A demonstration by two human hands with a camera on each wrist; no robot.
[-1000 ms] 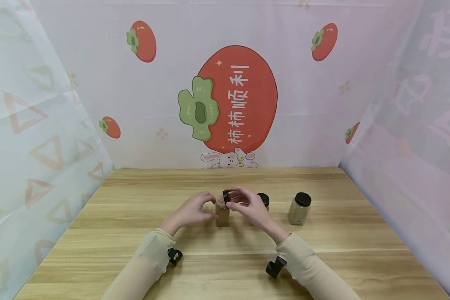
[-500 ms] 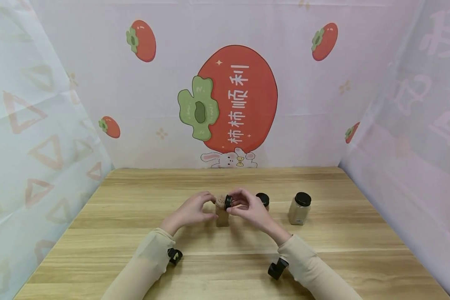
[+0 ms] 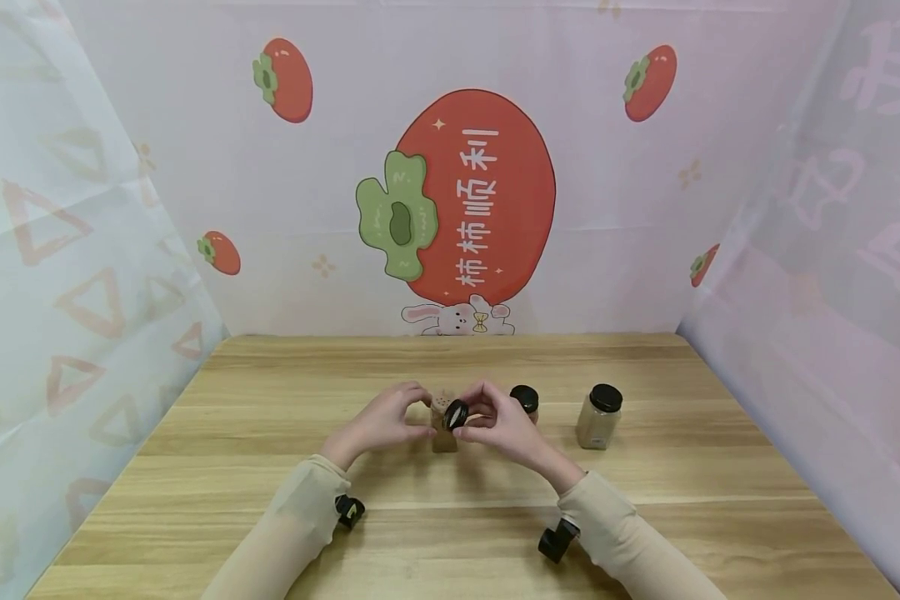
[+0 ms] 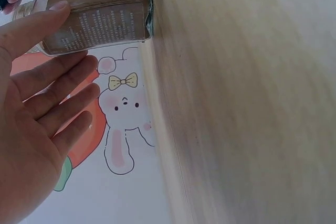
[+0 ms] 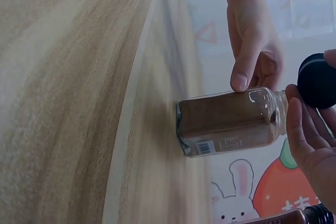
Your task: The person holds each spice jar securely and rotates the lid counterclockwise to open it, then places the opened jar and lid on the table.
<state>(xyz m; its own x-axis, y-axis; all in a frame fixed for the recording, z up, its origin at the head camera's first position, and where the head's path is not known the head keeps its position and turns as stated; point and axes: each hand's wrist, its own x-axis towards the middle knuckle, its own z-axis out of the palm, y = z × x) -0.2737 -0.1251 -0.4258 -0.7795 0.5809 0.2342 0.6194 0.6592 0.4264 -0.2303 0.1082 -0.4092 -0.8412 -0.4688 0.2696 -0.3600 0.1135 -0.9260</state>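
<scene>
A clear, square-sided spice jar [image 3: 445,442] of brown powder stands upright on the wooden table, its perforated shaker top uncovered. From the left side my left hand [image 3: 381,423] steadies it between thumb and fingers; the thumb [image 4: 55,15] lies along the glass in the left wrist view. My right hand [image 3: 506,425] pinches a round black lid [image 3: 456,414] by its edge, tilted beside the jar's top. In the right wrist view the lid [image 5: 316,83] is off the jar's neck [image 5: 281,111].
A second spice jar with a black cap [image 3: 525,397] stands behind my right hand, mostly hidden. Farther right is a third jar [image 3: 597,421] of pale powder, also black-capped. A printed backdrop [image 3: 315,183] rises along the table's far edge.
The black lid has moved slightly down and turned in my right hand, from nearly edge-on to showing its face. My left hand and the jar have stayed in place.
</scene>
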